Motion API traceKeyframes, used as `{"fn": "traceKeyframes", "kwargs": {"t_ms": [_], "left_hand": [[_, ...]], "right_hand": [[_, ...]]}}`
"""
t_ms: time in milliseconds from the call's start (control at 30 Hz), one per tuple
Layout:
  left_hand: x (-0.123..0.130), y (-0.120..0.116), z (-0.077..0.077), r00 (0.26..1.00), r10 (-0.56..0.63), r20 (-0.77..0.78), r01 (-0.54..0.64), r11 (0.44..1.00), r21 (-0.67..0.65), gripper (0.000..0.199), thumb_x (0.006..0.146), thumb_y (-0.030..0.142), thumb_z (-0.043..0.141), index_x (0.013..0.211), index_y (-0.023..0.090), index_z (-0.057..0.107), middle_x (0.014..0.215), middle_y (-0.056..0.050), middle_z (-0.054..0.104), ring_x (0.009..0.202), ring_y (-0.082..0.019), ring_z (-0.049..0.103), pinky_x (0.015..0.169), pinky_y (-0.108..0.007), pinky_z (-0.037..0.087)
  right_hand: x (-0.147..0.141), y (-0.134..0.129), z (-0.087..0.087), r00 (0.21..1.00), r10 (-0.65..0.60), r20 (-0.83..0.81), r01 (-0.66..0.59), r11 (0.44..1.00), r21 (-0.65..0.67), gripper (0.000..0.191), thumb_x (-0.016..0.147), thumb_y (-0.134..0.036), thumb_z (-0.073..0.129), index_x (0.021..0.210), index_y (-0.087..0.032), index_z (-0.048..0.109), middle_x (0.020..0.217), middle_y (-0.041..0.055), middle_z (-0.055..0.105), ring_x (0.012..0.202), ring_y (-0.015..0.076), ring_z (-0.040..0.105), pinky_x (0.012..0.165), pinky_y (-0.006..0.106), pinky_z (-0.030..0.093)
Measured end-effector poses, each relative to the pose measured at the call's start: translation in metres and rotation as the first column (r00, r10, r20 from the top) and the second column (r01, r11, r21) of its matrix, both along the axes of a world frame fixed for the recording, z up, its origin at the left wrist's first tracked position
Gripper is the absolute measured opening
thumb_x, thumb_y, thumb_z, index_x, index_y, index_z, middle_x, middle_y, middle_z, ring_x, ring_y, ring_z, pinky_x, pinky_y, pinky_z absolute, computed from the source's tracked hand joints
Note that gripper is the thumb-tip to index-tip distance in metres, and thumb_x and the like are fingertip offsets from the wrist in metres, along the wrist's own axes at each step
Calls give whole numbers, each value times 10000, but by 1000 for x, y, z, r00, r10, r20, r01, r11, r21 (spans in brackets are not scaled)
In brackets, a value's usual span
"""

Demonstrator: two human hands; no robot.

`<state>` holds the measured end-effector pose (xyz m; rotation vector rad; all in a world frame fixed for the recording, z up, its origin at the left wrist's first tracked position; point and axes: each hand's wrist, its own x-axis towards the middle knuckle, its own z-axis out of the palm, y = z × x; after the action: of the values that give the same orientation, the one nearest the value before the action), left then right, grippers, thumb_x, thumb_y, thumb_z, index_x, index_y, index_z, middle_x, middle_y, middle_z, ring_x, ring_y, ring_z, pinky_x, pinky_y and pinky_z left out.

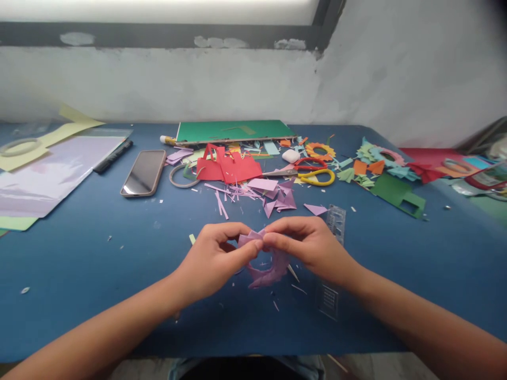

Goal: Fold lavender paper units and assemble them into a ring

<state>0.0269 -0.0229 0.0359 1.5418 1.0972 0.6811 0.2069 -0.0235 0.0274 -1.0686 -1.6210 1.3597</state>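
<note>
Centrally, 2 hands [209,256] [317,245], pinching purple paper ring [279,265]

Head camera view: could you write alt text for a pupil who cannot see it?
A left hand and a right hand pinch a purple paper ring at a blue table. Beyond them lie purple paper scraps, red paper and scissors with red and yellow handles; a phone lies to the left.

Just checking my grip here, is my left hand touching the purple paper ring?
Touching. The head view shows the left hand pinching the upper part of the purple paper ring, thumb lying over the paper.
</note>
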Motion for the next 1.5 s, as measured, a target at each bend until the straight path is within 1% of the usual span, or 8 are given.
{"fn": "traceKeyframes", "kwargs": {"t_ms": [200,400,633,867,1067,1167,1300,1500], "left_hand": [[-1,0,-1,992,20,126,-18,1000,-16,152,758,247,606,675,129,656,548,17,589,510,-83,509,477,-157,427],[-3,8,1,953,53,297,-10,990,-144,129,764,281,638,739,181,716,653,14,689,491,-58,528,502,-138,481],[-5,10,2,978,67,200,-40,990,-138,121,736,286,676,709,182,731,650,1,703,499,-55,540,499,-122,459],[-5,8,3,991,107,76,-103,993,-61,127,701,283,684,717,170,741,596,-12,687,506,-92,559,486,-161,459],[-8,8,3,998,58,-21,-59,997,-49,176,702,301,668,749,152,748,576,-24,672,528,-128,573,507,-209,478],[-7,9,1,999,35,-17,-36,997,-66,178,710,302,661,747,150,747,585,-23,671,528,-117,566,515,-202,475],[-7,10,2,999,33,8,-32,997,-70,167,717,297,668,733,145,736,586,-21,667,521,-104,558,492,-180,459],[-9,14,6,955,221,195,-200,972,-122,167,713,315,700,782,162,700,716,-24,713,633,-120,636,561,-171,523]], "right_hand": [[-1,1,-2,992,20,-128,-32,995,-91,97,775,-290,648,806,-200,669,708,-14,684,674,110,643,631,211,501],[1,3,0,978,-40,-207,8,988,-153,65,764,-264,656,785,-204,669,683,-24,671,637,94,633,620,196,508],[2,4,-1,976,1,-218,-43,982,-186,110,770,-283,656,849,-208,671,724,-15,684,688,96,642,660,197,502],[3,3,2,996,33,-85,-52,971,-231,146,734,-308,681,803,-179,695,748,13,696,663,113,631,556,194,470],[4,3,5,998,61,34,-53,981,-186,156,756,-317,656,808,-183,718,730,14,695,655,124,615,571,221,468],[3,3,5,995,66,71,-52,981,-186,166,754,-327,658,780,-171,711,700,12,683,621,109,594,544,207,445],[1,1,3,998,57,-24,-61,974,-220,176,754,-336,661,809,-170,681,744,13,680,673,112,613,569,201,459],[3,5,3,996,31,-86,-43,988,-146,247,836,-390,540,836,-159,628,754,21,666,667,112,602,644,232,474]]}}
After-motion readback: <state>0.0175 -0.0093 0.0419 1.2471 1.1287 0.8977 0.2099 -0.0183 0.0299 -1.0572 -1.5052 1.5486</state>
